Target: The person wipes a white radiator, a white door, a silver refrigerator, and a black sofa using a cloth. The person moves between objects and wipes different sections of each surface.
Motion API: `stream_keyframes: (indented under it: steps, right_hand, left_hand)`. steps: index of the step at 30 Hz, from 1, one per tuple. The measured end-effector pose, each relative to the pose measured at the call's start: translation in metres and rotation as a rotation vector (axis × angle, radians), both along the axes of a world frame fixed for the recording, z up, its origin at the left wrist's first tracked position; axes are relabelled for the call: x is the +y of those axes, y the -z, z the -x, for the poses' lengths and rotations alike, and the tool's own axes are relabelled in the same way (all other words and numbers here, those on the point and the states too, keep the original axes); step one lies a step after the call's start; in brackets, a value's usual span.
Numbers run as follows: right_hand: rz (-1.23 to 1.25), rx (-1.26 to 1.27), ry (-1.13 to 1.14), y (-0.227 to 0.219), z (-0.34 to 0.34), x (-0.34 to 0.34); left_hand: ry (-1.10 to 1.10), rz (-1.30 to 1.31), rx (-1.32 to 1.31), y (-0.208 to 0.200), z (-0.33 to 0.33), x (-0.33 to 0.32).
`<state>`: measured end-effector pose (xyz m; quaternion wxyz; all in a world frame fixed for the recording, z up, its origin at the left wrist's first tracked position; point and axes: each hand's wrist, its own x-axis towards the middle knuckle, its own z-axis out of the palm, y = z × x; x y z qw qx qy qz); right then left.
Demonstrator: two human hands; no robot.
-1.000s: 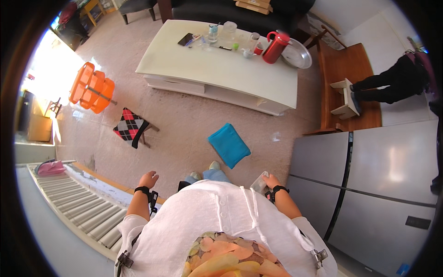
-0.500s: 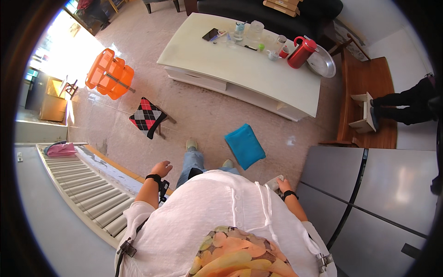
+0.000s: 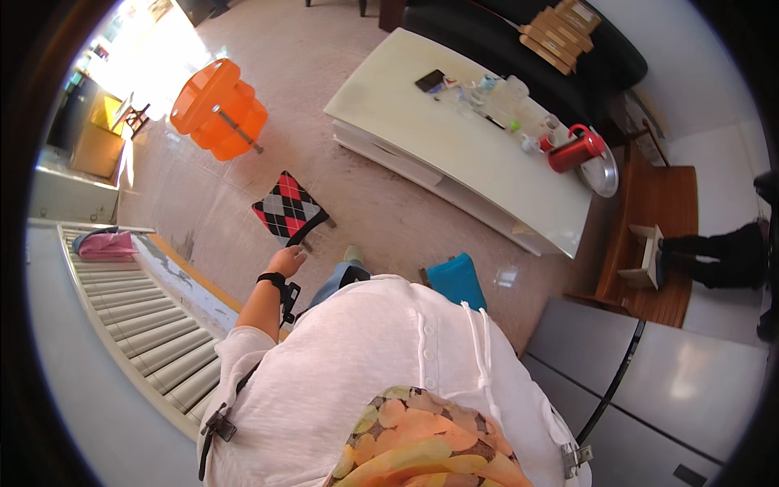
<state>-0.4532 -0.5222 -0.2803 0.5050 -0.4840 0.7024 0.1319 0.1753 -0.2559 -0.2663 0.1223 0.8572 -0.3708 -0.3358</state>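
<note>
My left hand (image 3: 286, 261) hangs ahead of my body with its fingers loosely extended, and nothing shows in it. Closest to it is a low stool (image 3: 288, 209) with a red, black and grey argyle cover, just beyond my fingertips; I see no contact between them. My right hand is out of sight, hidden by my white shirt. A second low stool (image 3: 457, 280) with a bright blue cover stands ahead of me on the right, partly hidden by the shirt.
A long white coffee table (image 3: 454, 122) holds cups, a phone and a red thermos jug (image 3: 577, 152). An orange plastic piece with a metal leg (image 3: 219, 109) stands at far left. A slatted radiator (image 3: 142, 316) lines my left; a grey refrigerator (image 3: 673, 381) is at right. A person (image 3: 722, 260) is beyond it.
I have turned left and moved forward, so the argyle stool is nearer my left hand. My right hand, earlier holding a pale cloth-like thing, has gone out of view.
</note>
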Motion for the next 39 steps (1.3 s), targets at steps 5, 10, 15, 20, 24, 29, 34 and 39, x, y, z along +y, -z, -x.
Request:
stream_keyframes:
  steps: [5,10,15,20,24,29,34,39]
  right_hand:
    - [0.194,-0.1,-0.194,-0.037,-0.155,-0.063]
    - [0.277,-0.248,-0.283,-0.058,-0.254,-0.099]
    - [0.298,-0.156,-0.406,-0.043,-0.271,-0.119]
    - [0.237,0.027,-0.408,-0.021,-0.244,-0.136]
    - [0.158,0.062,-0.454,-0.003,-0.245,-0.172]
    - [0.122,0.086,-0.398,0.006,-0.307,-0.263]
    - [0.413,-0.184,-0.421,-0.007,-0.379,-0.354]
    - [0.359,-0.214,-0.433,-0.002,-0.427,-0.427]
  left_hand:
    - [0.016,-0.178,-0.04,0.026,-0.085,0.064]
    - [-0.155,-0.426,0.047,0.039,-0.126,0.119]
    - [-0.292,-0.321,0.145,0.032,-0.125,0.093]
    - [-0.171,-0.186,0.213,0.021,-0.13,0.032]
    - [-0.214,-0.177,0.18,0.02,-0.158,-0.003]
    - [-0.26,-0.298,0.174,0.023,-0.197,-0.039]
    - [-0.113,-0.269,0.122,0.025,-0.238,-0.113]
    - [-0.076,0.044,0.023,-0.008,-0.263,-0.211]
